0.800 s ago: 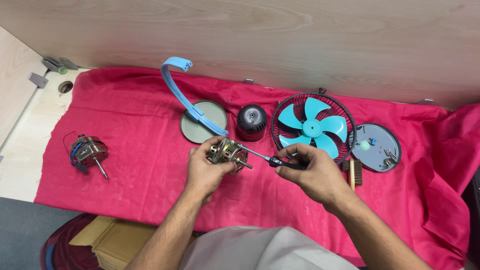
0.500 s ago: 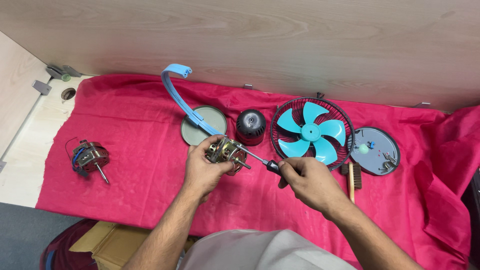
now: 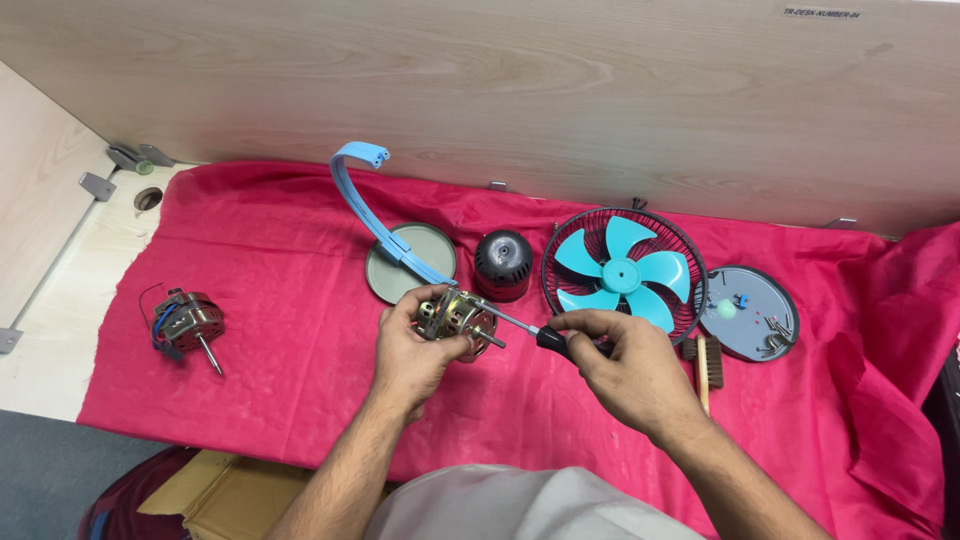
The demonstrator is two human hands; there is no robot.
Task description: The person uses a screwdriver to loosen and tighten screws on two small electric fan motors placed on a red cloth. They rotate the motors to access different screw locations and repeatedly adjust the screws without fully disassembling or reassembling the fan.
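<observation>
My left hand (image 3: 410, 352) grips a small fan motor (image 3: 452, 318) with a metal shaft, held just above the red cloth (image 3: 290, 260). In my right hand (image 3: 632, 370) is a black-handled screwdriver (image 3: 540, 336); its tip touches the motor from the right. Behind my hands stand a dark motor cover (image 3: 502, 264) and a black fan guard with turquoise blades (image 3: 622, 272).
A second motor with wires (image 3: 186, 322) lies at the left on the cloth. A blue curved stand arm (image 3: 372, 205) rests on a grey round base (image 3: 400, 270). A grey round plate with screws (image 3: 750, 312) and a small brush (image 3: 706, 362) lie at the right. A wooden panel rises behind; a cardboard box (image 3: 215, 495) sits below the table.
My hands, the motor and the screwdriver keep the same hold. The view has shifted slightly, and my right hand sits a little nearer the motor.
</observation>
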